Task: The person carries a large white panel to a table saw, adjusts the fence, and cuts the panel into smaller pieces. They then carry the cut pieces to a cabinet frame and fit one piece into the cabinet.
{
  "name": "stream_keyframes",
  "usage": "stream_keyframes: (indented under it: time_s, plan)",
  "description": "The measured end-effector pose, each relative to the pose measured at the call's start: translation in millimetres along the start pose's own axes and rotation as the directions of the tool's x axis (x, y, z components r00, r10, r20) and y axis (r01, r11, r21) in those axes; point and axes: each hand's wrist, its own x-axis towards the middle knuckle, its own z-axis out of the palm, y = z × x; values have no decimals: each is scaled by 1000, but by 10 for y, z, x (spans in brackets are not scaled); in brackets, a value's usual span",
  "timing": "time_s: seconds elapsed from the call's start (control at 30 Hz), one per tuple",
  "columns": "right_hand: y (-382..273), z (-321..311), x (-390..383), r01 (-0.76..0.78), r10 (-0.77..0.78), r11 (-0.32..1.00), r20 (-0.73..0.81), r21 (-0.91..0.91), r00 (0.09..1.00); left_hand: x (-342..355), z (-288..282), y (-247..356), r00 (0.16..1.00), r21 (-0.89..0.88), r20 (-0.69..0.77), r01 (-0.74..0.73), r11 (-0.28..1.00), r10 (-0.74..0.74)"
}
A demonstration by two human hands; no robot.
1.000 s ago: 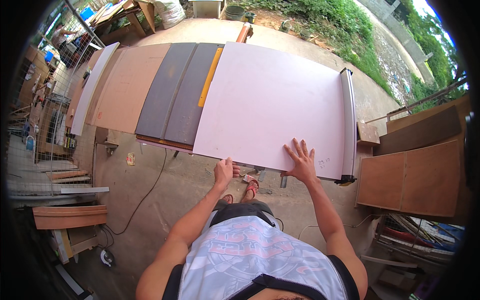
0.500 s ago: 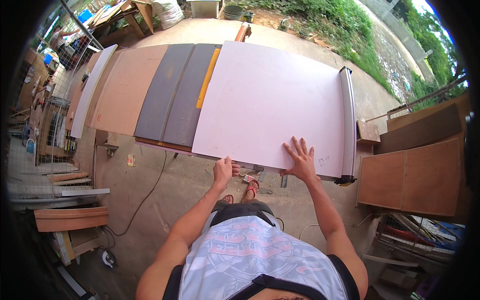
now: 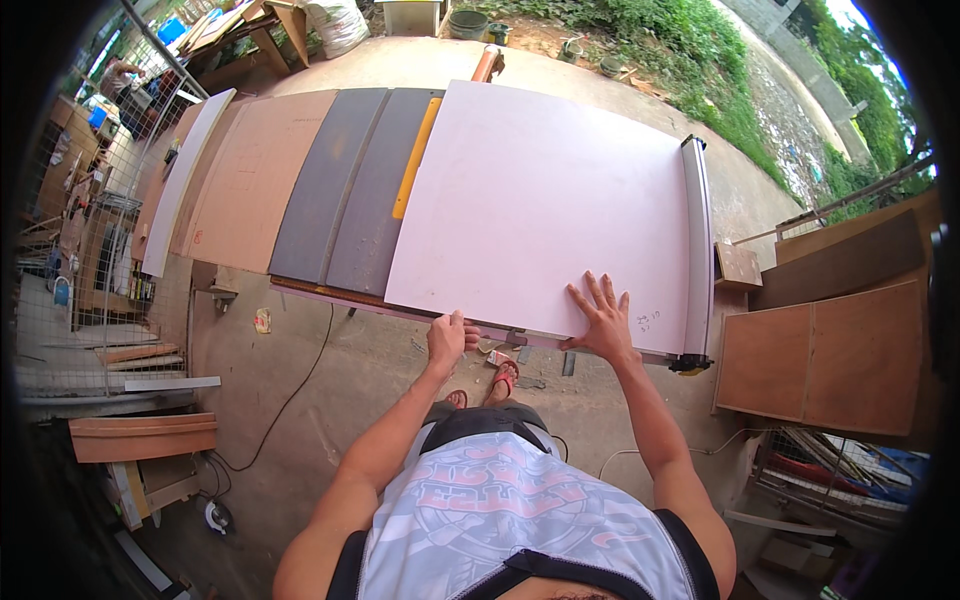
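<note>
A large white panel (image 3: 540, 200) lies flat across a table saw with a dark grey top (image 3: 345, 190) and a yellow strip (image 3: 416, 160). Fingers spread, my right hand (image 3: 603, 322) rests on the panel near its front right part, beside small handwritten marks. My left hand (image 3: 451, 342) is curled at the panel's front edge, thumb and index finger against it; what its lower fingers touch is hidden. Along the panel's right side runs a long pale metal fence (image 3: 697, 250) with a black end piece (image 3: 690, 363).
Left of the saw top are a brown board (image 3: 260, 180) and a pale strip of wood (image 3: 188, 180). Brown wooden cabinets (image 3: 820, 350) stand at right. A cable (image 3: 290, 395) crosses the floor. Behind wire mesh at far left, a person (image 3: 118, 78) is partly visible.
The white panel has slid very slightly away from me, showing more of the rail below its front edge. Both hands keep nearly the same places.
</note>
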Motion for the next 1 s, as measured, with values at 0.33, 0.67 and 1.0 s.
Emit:
stream_keyframes:
  time_s: [0.33, 0.67, 1.0]
  plan:
    - [22, -5, 55, 4, -4, 1000, 0, -4, 1000, 44, 26, 40, 1000, -18, -14, 2, 1000, -2]
    - [55, -18, 115, 26, -26, 1000, -12, 2, 1000, 95, 44, 81, 1000, -44, -10, -3, 999, 2]
    - [84, -13, 161, 31, -31, 999, -14, -15, 999, 126, 69, 122, 1000, -36, -13, -3, 999, 2]
